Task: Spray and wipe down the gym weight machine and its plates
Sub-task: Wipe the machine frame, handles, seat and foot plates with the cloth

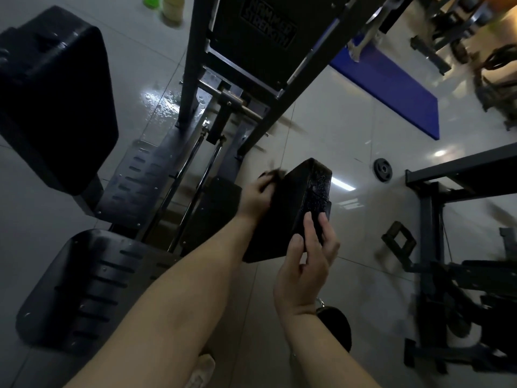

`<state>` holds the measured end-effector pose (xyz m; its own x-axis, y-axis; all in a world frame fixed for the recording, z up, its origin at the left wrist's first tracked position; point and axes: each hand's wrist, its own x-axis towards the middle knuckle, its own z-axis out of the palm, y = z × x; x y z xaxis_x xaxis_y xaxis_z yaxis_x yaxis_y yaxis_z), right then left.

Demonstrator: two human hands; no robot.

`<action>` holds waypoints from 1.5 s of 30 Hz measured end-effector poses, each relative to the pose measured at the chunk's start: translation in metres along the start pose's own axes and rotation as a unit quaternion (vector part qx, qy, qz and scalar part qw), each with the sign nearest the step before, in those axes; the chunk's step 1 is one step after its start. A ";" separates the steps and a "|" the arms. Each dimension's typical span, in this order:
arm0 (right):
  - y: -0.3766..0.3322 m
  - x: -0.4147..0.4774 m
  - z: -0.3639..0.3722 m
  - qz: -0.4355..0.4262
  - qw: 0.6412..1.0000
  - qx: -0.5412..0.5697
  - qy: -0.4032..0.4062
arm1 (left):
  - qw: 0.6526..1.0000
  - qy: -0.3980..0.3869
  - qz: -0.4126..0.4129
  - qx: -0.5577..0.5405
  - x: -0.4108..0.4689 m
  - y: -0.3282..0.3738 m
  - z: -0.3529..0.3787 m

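Black pad (291, 211) of Hammer Strength machine (268, 26), held over tiled floor (335, 121), centre-right.
L hand (258, 197) curled round dark rag (272, 174) (blurred), pressed on pad's left face. R hand (307, 264) grips pad's near end, fingers on glossy wet top. Small wt plate (383, 169) lies on floor nr pad's far end.

Pad (291, 208) at centre between our 2 hands: left hand (258, 197) holding cloth (272, 174) against its left face, right hand (305, 264) gripping its near right edge. Machine frame (195, 65) behind pad. 2 footplates left of our left arm, near footplate (84, 284) before far footplate (140, 177). Cushion (53, 102) far left. 2 bottles (165, 7) on floor (335, 113) behind cushion. Mat (391, 88) on floor right of frame. Weight plate (382, 169) on floor between mat and rack (447, 191) at right.
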<state>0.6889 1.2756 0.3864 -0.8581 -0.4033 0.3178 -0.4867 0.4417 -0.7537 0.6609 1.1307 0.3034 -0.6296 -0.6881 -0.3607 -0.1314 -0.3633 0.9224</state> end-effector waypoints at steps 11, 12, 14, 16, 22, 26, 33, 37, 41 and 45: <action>0.004 0.002 0.005 -0.017 1.000 0.002 0.001 | 0.997 0.053 -0.063 0.006 -0.003 -0.046 -0.010; 0.003 0.002 0.005 -0.012 1.000 0.002 0.000 | 0.999 0.039 -0.025 0.007 0.001 -0.026 -0.006; 0.000 0.002 0.005 -0.009 1.000 -0.006 0.001 | 0.999 0.007 0.040 0.020 0.010 0.015 0.000; -0.003 0.003 0.006 -0.028 0.999 -0.029 0.007 | 0.995 -0.025 0.093 0.019 0.017 0.049 0.007; -0.005 0.005 0.015 -0.042 0.997 -0.064 0.031 | 0.985 -0.154 0.040 -0.071 0.042 0.047 0.012; -0.001 0.003 0.014 -0.055 0.995 -0.070 0.036 | 0.991 -0.117 -0.061 -0.009 0.057 -0.003 0.005; 0.002 0.002 0.016 -0.049 0.996 -0.072 0.030 | 0.978 -0.107 -0.153 0.089 0.066 -0.044 -0.009; 0.003 0.006 0.014 -0.058 0.995 -0.079 0.022 | 0.987 -0.068 -0.128 0.075 0.059 -0.031 -0.003; 0.000 0.008 0.014 -0.053 0.995 -0.082 0.023 | 0.998 -0.055 0.011 0.000 0.029 0.018 0.000; -0.002 0.009 0.015 -0.061 0.995 -0.078 0.028 | 0.986 -0.051 0.154 -0.020 0.018 0.045 0.003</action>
<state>0.6849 1.2589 0.3823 -0.7962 -0.4190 0.4363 -0.6041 0.5130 -0.6098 0.6418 1.1037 0.3389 -0.7084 -0.7043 -0.0458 0.1080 -0.1723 0.9791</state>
